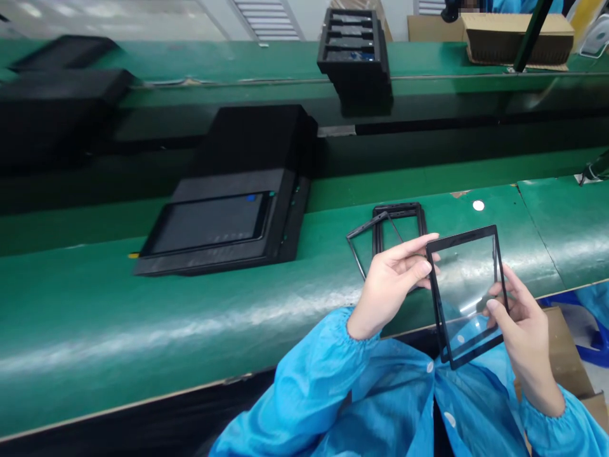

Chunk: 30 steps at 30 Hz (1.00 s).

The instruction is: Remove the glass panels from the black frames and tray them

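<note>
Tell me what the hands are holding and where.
A clear rectangular panel in a black frame, gripped by its two side edges, between the left hand and the right hand.

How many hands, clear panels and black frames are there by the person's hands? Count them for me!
Hands: 2, left hand and right hand
Clear panel: 1
Black frames: 2, thin frame and thick frame
Total: 5

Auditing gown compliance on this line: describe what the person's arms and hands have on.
Both arms are in glossy bright-blue gown sleeves with gathered cuffs at the wrists. The left hand and right hand are bare, with no gloves.
</note>
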### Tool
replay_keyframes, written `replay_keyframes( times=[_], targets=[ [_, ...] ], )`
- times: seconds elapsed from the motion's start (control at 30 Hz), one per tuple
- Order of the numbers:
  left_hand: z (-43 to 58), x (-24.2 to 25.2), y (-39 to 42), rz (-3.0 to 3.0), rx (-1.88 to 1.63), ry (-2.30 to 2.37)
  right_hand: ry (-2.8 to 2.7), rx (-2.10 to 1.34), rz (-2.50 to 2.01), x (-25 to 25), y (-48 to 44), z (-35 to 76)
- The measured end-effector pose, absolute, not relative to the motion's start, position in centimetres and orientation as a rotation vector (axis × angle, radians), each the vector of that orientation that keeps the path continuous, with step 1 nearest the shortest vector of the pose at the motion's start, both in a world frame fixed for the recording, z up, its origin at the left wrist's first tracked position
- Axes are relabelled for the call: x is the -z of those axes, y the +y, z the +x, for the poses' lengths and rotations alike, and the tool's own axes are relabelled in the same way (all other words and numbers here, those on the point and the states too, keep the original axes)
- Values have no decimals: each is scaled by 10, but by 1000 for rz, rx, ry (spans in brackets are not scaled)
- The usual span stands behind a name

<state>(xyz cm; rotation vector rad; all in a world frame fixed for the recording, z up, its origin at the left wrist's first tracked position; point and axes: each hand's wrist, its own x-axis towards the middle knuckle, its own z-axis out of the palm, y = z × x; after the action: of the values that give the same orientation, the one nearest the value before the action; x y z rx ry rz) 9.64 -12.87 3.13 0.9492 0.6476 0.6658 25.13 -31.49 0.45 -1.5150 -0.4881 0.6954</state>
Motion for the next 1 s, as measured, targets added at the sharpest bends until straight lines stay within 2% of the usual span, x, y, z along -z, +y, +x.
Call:
replay_keyframes(
  times=[1.0],
  targets=[
    [98,-30,-131,927,-728,663,-507,-624,-1554,-10,-316,246]
  ],
)
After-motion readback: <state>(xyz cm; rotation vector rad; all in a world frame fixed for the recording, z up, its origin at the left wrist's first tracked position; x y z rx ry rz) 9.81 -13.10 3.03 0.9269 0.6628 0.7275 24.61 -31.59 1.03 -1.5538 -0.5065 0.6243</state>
